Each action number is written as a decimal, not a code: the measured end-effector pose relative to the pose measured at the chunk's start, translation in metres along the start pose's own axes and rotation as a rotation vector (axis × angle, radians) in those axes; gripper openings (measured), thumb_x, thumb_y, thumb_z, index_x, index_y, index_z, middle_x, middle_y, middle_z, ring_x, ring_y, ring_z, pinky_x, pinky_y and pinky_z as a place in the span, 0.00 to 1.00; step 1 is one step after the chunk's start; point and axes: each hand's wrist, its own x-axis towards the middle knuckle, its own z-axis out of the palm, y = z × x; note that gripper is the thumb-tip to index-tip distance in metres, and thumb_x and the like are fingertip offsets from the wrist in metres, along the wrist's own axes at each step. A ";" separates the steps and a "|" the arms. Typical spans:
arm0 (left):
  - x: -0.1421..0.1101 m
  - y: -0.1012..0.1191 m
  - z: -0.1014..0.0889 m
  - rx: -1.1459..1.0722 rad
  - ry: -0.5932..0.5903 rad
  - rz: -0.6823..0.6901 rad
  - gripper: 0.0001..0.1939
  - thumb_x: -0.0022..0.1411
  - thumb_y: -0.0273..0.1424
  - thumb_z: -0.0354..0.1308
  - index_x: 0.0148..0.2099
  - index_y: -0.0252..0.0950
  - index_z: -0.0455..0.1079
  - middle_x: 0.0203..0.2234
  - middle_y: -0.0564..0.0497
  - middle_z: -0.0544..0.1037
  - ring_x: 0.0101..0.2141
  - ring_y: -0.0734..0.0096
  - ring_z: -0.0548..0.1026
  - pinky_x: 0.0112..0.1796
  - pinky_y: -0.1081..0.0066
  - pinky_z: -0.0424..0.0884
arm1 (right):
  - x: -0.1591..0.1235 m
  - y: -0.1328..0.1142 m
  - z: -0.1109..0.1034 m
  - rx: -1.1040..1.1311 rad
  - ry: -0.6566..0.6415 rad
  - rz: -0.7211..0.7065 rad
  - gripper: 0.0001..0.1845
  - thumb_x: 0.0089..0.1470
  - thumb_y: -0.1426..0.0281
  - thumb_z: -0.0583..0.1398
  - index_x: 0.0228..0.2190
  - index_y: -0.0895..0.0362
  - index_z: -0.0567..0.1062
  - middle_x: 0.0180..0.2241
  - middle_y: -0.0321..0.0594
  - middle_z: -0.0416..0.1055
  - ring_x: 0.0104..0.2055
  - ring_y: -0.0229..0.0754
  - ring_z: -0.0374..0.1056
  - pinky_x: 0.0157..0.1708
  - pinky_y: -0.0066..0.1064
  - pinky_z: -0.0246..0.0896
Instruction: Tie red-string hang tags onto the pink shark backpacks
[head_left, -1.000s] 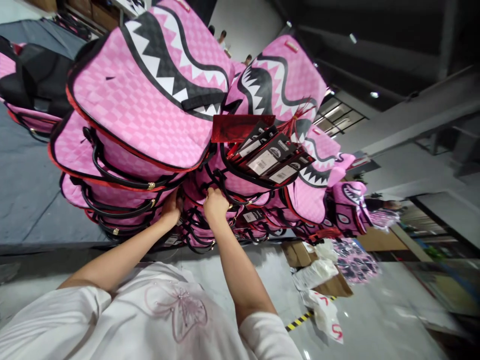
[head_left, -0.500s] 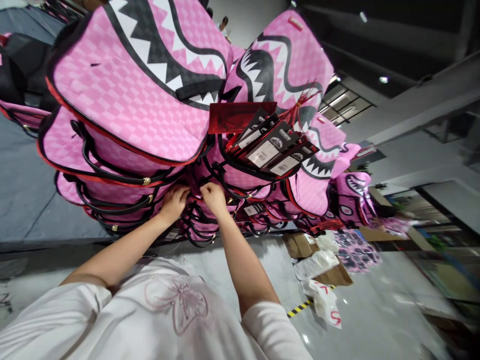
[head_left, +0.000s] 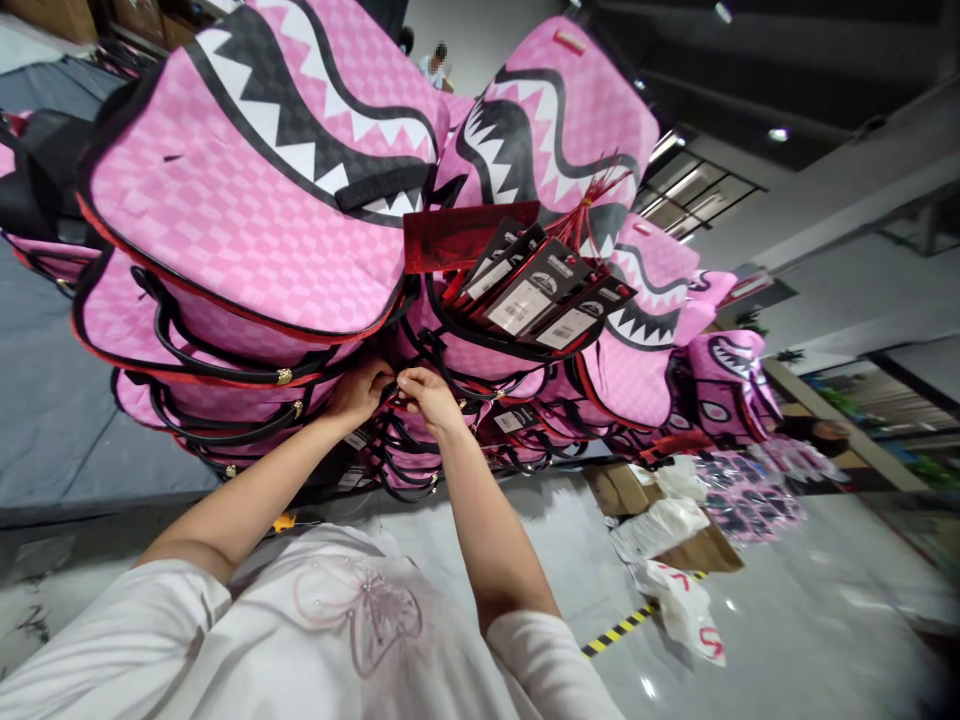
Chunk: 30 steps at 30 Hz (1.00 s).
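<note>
Pink checkered duffel bags (head_left: 247, 230) with shark-teeth print, black handles and red-black piping lie in tall stacks. At the gap between two stacks, my left hand (head_left: 363, 392) is closed, its fingertips pinched. My right hand (head_left: 429, 397) pinches right beside it, the thumb and fingertips almost meeting the left ones. What they hold between them is small and dark, and I cannot make it out. Just above the hands, a bunch of black hang tags (head_left: 529, 295) with red strings rests on the neighbouring stack, beside a red translucent sheet (head_left: 469, 238).
More pink bags (head_left: 726, 385) line the grey-covered table (head_left: 45, 400) to the right. Cardboard (head_left: 694, 545), white plastic bags (head_left: 686, 610) and bagged pink goods (head_left: 750, 500) lie on the floor near striped tape (head_left: 621, 630). A person (head_left: 435, 65) is far behind.
My hands have come closer together, their fingertips now nearly touching. The right hand has turned inward into a pinch. The view has shifted slightly; the bags and tags stay in place.
</note>
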 end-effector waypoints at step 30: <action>0.020 0.011 0.009 0.018 -0.169 -0.011 0.11 0.62 0.29 0.53 0.38 0.35 0.77 0.33 0.51 0.80 0.36 0.69 0.75 0.37 0.72 0.64 | 0.019 0.025 0.020 0.199 0.411 -0.170 0.08 0.43 0.66 0.61 0.27 0.57 0.72 0.08 0.24 0.60 0.11 0.31 0.55 0.15 0.23 0.48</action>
